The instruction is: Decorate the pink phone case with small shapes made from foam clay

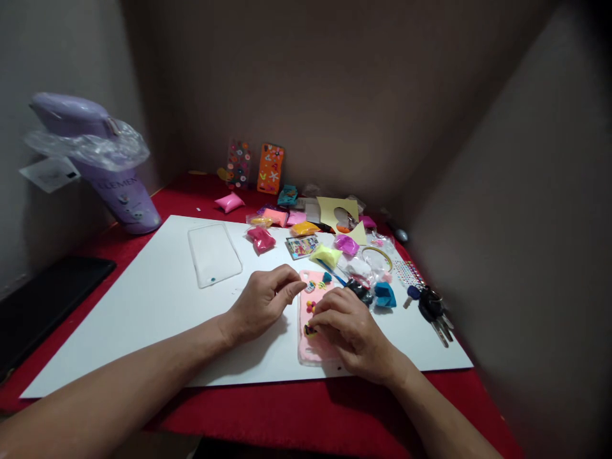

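Observation:
A phone case (304,352) covered in pink clay lies flat on the white board, with small clay decorations on it. Among them are a red and yellow flower (311,306) and a teal piece (327,277). My left hand (265,296) is at the case's upper left edge, thumb and forefinger closed; anything between them is too small to make out. Over the right side of the case, my right hand (351,328) has its fingertips together on a small black and yellow clay piece (310,331). That hand hides part of the case.
A clear phone case (215,255) lies on the board (143,331). Behind and right are clay packets (261,240), a tape roll (377,257) and keys (434,312). Two decorated cases (271,168) lean on the wall. At left stand a purple tumbler (122,191) and a black tablet-like object (52,299).

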A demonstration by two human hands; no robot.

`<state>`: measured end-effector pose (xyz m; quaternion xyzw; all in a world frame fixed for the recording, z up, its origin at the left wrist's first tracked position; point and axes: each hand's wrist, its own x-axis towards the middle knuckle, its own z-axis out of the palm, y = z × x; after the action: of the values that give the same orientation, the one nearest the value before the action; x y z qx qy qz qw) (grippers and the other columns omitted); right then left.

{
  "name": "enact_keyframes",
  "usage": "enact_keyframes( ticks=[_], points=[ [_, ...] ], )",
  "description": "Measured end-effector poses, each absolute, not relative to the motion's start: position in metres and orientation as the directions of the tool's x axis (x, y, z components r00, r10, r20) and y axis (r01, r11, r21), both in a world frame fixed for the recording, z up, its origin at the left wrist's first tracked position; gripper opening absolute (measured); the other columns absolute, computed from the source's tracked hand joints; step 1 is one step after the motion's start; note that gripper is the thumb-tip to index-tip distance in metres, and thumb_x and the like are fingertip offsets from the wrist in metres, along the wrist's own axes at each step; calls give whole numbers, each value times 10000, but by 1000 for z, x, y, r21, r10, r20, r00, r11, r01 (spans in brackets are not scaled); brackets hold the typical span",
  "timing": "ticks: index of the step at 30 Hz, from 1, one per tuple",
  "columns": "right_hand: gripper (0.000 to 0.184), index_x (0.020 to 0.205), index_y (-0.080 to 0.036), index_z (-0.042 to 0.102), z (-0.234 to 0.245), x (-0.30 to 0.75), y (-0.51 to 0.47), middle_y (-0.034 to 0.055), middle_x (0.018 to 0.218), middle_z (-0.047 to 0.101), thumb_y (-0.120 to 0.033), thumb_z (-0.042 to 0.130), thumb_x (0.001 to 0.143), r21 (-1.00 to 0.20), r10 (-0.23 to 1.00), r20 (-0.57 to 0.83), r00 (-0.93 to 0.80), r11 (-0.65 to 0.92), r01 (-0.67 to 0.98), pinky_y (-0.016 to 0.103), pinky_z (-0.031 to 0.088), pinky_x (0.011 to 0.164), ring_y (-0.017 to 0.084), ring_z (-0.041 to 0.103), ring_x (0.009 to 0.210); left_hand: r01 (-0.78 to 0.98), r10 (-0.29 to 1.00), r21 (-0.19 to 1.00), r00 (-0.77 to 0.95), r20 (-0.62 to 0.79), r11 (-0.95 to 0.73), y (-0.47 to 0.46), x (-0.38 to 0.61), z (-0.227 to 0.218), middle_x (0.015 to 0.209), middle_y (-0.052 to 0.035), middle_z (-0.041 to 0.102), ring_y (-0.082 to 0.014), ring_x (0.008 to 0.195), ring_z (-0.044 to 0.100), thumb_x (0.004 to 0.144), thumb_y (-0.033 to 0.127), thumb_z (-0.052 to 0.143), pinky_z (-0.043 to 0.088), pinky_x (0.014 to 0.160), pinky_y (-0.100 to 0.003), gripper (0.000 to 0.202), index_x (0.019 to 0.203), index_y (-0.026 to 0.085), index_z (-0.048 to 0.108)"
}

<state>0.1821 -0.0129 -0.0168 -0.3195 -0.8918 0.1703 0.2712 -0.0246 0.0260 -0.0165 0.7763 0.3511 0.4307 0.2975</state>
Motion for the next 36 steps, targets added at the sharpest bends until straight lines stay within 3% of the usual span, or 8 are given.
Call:
enact_keyframes(
  ticks=[7,14,17,26,36],
  points=[
    [118,910,-192,598,-18,182,-12,51,861,606,-140,515,844,-478,665,401,-631,739,475,390,404,788,198,507,867,286,805,771,385,451,-568,25,-25,-16,592,32,541,-80,524,488,892,261,509,390,535,-204,183,767,141,570],
    [137,835,-182,583,-13,189,-19,36,760,598,-63,525,799,-497,627,688,-364,774,392,387,434,741,181,545,754,286,806,771,379,455,-570,26,-25,-16,591,36,535,-74,528,482,903,270,494,387,542,-199,204,762,144,571],
    [146,816,-185,582,-13,191,-20,35,748,593,-58,516,794,-489,610,735,-297,780,391,388,436,733,183,545,742,282,799,765,382,464,-579,26,-25,-17,585,38,529,-71,528,478,906,267,489,384,543,-195,219,739,145,561],
    [199,836,-205,655,-12,182,-14,67,1011,578,-154,464,850,-431,656,522,-545,754,495,440,373,900,233,480,1011,288,803,766,378,460,-575,27,-24,-15,582,40,527,-72,529,479,903,269,498,386,547,-196,214,742,144,564],
    [233,933,-210,633,-16,183,-14,74,1147,521,-246,407,891,-478,696,406,-592,714,512,466,336,989,253,407,1128,289,796,758,383,468,-584,26,-25,-17,595,36,534,-73,534,487,907,271,493,390,555,-199,218,747,143,569]
  ],
)
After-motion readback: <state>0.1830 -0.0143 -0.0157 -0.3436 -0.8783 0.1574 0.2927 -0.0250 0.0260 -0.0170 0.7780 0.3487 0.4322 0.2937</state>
